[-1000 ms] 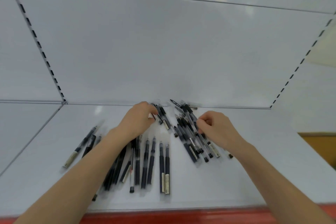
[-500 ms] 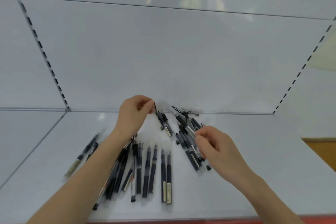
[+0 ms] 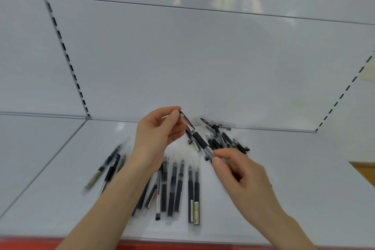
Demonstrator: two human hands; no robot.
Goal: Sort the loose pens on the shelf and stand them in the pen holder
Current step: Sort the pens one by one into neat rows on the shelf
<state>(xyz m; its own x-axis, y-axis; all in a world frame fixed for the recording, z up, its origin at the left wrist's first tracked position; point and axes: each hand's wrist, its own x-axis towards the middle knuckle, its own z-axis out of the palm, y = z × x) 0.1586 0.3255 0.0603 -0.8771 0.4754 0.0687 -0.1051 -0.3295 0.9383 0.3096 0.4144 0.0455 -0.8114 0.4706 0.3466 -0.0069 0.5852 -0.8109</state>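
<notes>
1. Head view shows the main risk. The held pen [image 3: 199,140] hangs tilted above the shelf [image 3: 294,189], carried only at its two ends. If either pinch slackens, it will likely drop into the heap of pens [image 3: 223,138] just below and behind it and scatter them.
2. The left forearm [image 3: 121,193] passes right over the row of pens [image 3: 174,186] laid side by side near the front edge. A lowered wrist could nudge them out of line and spoil that sorting.
3. The upper end of the held pen looks like a cap, though I cannot tell whether it is seated. If the hands pull apart it may slip off and fall.
4. No pen holder is in view, so its place cannot be judged. A reach toward it without looking could sweep the three pens at the left [image 3: 110,166] off the shelf.
5. The left hand [image 3: 158,136] pinches the upper end of the held pen between thumb tip [image 3: 175,113] and forefinger. Its other fingers are loosely curled and touch nothing else.
6. The right hand [image 3: 245,176] pinches the lower, clear barrel between its thumb [image 3: 216,161] and fingertips. Its remaining fingers are curled beneath, clear of the shelf.
</notes>
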